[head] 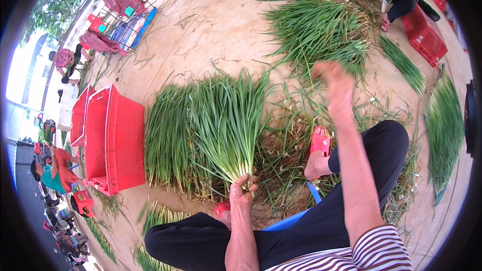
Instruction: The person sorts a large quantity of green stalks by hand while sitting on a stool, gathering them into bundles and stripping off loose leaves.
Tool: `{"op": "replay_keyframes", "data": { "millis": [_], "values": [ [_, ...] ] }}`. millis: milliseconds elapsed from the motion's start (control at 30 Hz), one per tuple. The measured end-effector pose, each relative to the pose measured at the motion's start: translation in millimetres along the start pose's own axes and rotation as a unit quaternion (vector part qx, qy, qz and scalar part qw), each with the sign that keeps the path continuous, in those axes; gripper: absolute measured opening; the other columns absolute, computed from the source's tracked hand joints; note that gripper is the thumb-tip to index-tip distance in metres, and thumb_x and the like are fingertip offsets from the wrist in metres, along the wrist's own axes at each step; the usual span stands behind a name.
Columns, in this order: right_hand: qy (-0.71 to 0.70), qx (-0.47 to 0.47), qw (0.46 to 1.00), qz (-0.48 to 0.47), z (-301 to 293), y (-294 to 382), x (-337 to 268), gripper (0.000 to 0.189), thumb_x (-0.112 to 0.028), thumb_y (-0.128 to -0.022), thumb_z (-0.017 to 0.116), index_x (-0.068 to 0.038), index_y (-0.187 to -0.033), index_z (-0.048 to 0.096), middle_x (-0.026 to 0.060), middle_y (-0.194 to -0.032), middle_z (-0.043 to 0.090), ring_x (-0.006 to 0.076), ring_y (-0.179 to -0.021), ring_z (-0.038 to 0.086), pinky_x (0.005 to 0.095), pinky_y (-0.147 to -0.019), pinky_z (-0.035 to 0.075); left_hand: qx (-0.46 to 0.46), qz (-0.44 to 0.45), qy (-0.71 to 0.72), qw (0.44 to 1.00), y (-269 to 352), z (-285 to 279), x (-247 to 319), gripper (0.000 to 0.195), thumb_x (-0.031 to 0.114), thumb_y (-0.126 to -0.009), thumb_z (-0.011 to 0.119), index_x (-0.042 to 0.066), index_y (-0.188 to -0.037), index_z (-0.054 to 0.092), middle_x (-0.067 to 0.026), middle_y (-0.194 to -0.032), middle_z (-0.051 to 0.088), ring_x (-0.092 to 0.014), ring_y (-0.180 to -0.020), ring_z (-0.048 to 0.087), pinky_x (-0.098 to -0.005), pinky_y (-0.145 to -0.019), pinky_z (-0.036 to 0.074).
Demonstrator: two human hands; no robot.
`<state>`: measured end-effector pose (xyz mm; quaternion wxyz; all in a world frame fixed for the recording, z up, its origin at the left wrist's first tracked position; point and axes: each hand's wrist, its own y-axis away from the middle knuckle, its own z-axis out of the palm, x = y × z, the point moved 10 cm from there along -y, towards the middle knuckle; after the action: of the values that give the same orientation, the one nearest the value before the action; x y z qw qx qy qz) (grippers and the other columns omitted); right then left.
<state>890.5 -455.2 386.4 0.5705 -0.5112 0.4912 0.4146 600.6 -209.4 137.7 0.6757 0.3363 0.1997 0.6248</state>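
My left hand (244, 190) is closed around the pale root ends of a fanned bunch of long green leafy stalks (235, 120), which look like garlic chives or scallions. The bunch lies over a thick row of the same greens (169, 135) on the ground. My right hand (333, 79) is raised at the right, blurred, above loose leaves; a thin yellowish stalk hangs by its fingers, and whether they hold it cannot be told. Beyond that hand spreads a large heap of greens (320, 26).
Red plastic crates (126, 143) stand at the left. Trimmed leaf litter (282, 165) lies between my pink sandals (320, 141). More bundles (444, 131) lie at the right. A co-worker (399, 3) sits at the upper right, others at the left near a metal cart (128, 19).
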Motion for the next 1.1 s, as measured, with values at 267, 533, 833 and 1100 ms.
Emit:
{"op": "replay_keyframes", "data": {
  "millis": [267, 533, 833, 1100],
  "values": [
    [0.366, -0.504, 0.754, 0.21, 101.4, 217.1, 187.1, 0.032, -0.024, -0.068, 0.057, 0.002, -0.084, 0.066, 0.0208, -0.086, 0.067, 0.0317, -0.083, 0.065, 0.0392, -0.072, 0.049, 0.017, 0.016, -0.075, 0.997, -0.8, 14.3, -1.6, 0.04, 0.001, -0.081, 0.06, 0.005, -0.12, 0.051, -0.0122, -0.097, 0.065, -0.023, -0.069, 0.061, -0.0262, -0.043, 0.039],
    [-0.097, -0.453, 0.809, 0.361, 158.3, 261.5, 147.0, 0.057, -0.038, -0.082, 0.067, -0.004, -0.126, 0.053, 0.0086, -0.116, 0.061, 0.0164, -0.11, 0.05, 0.0337, -0.095, 0.036, 0.11, 0.198, -0.549, 0.805, 4.7, 20.2, 10.4, 0.047, 0.004, -0.077, 0.063, 0.002, -0.122, 0.047, -0.0145, -0.099, 0.061, -0.024, -0.077, 0.062, -0.033, -0.061, 0.051],
    [-0.044, -0.409, 0.705, 0.577, 106.0, 301.5, 239.6, 0.032, -0.037, -0.09, 0.059, -0.008, -0.101, 0.067, 0.0006, -0.092, 0.066, 0.0105, -0.08, 0.058, 0.028, -0.07, 0.045, 0.076, 0.132, -0.574, 0.805, 3.3, 30.6, -21.6, 0.064, 0.026, -0.072, 0.079, 0.001, -0.122, 0.049, -0.0072, -0.085, 0.063, -0.019, -0.067, 0.06, -0.0338, -0.053, 0.048],
    [-0.07, -0.393, 0.72, 0.568, 100.6, 297.3, 235.2, 0.038, -0.045, -0.088, 0.06, -0.008, -0.083, 0.065, -0.0003, -0.068, 0.06, 0.0103, -0.061, 0.054, 0.0293, -0.062, 0.044, 0.09, -0.106, -0.272, 0.952, -8.8, -5.5, -45.8, 0.03, 0.021, -0.083, 0.069, 0.003, -0.106, 0.061, -0.0095, -0.089, 0.067, -0.022, -0.069, 0.064, -0.0343, -0.055, 0.055]
  ]
}}
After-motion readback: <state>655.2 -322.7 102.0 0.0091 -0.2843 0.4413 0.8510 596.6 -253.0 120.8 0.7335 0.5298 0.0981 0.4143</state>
